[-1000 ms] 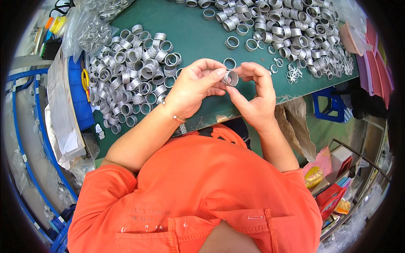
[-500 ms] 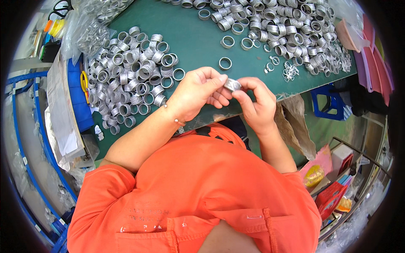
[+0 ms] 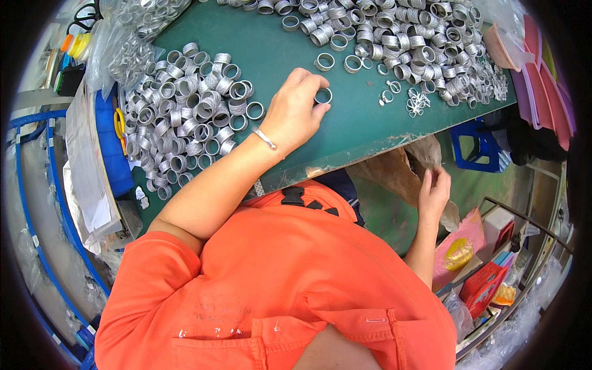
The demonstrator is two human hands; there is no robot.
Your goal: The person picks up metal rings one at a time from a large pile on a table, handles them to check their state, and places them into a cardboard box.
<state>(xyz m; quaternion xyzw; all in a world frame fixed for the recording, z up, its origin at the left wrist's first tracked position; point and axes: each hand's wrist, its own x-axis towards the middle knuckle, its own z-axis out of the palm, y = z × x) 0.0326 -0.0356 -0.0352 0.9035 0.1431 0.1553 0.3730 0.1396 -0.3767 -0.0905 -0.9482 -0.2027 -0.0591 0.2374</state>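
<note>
On the green tabletop, my left hand (image 3: 297,110) reaches over the near side of a silver metal ring (image 3: 323,96). Its thumb and a fingertip close on the ring's edge, and the other fingers are hidden beneath the hand. Off the table's front edge, my right hand (image 3: 435,194) hangs beside a crumpled brown paper bag (image 3: 394,176), fingers stretched and slightly apart with nothing visible in them. Two more loose rings lie beyond the left hand, one of them a plain ring (image 3: 324,61).
A heap of patterned rings (image 3: 191,111) lies on the left, and a larger ring heap (image 3: 413,37) at the far right. Small silver pieces (image 3: 418,102) sit near the right edge. A blue stool (image 3: 475,148) and a cluttered rack (image 3: 493,265) stand to the right.
My hands have parted. The left moved up to the loose ring on the table; the right dropped down and right beside the bag. The patterned ring held between them is out of sight.
</note>
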